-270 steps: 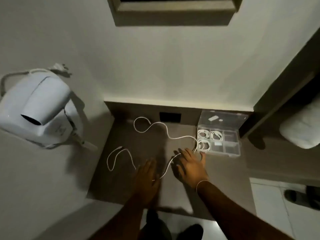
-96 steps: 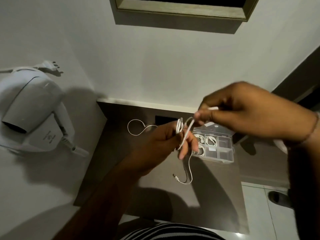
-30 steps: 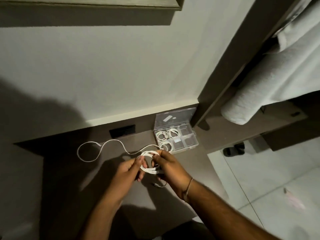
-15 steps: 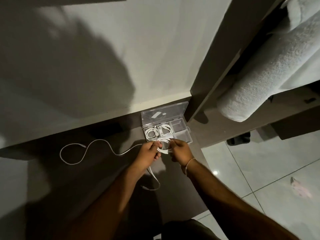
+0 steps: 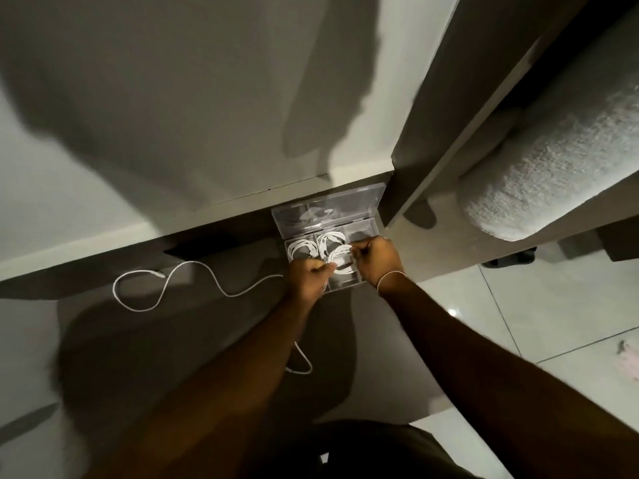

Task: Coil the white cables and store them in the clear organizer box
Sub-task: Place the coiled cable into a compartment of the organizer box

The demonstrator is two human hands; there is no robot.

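Observation:
The clear organizer box stands open at the back right of the dark tabletop, its lid leaning toward the wall. Two coiled white cables lie in its rear compartments. My left hand and my right hand together hold a coiled white cable right over the box's middle compartments. A loose white cable snakes across the table to the left, and its tail shows below my left forearm.
A dark socket plate sits in the back strip of the dark tabletop. A rolled white towel lies on a shelf to the right. Glossy floor tiles run beyond the table's right edge.
Both hands moved the coiled cable forward from the table's middle to directly over the open box. The loose cable stays on the table.

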